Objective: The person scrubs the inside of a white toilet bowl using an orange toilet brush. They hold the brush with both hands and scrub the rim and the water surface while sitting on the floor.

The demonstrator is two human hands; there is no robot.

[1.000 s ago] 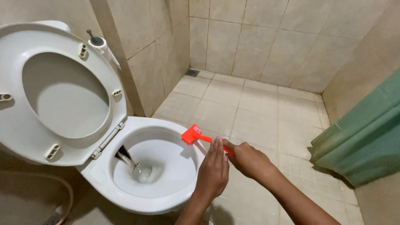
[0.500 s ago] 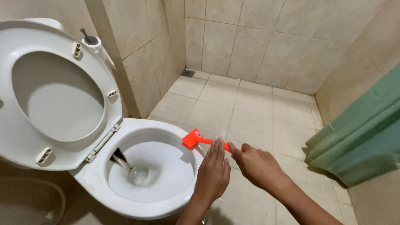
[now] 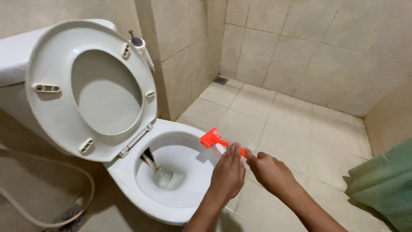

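**Orange brush at the right rim of the toilet bowl**

My right hand (image 3: pixel 271 171) pinches the thin handle of the orange brush (image 3: pixel 216 139) at its near end, fingers curled and pressed together around it. My left hand (image 3: pixel 228 174) lies just beside it, fingers straight and held close together, their tips touching the handle from the bowl side. The brush's flat orange head sticks out over the right rim of the toilet bowl (image 3: pixel 128 172), above the white inner wall and not touching the water.

The bowl holds a small pool of clear water (image 3: pixel 163 177) at the bottom, with a dark streak on the wall above it towards the hinge side. The seat and lid (image 3: pixel 56 124) stand raised against the cistern (image 3: pixel 15 60). A pale hose (image 3: pixel 86 193) loops on the floor at the bowl's left side. A green cloth (image 3: pixel 386 184) hangs at the right edge of the tiled floor (image 3: pixel 300 137).
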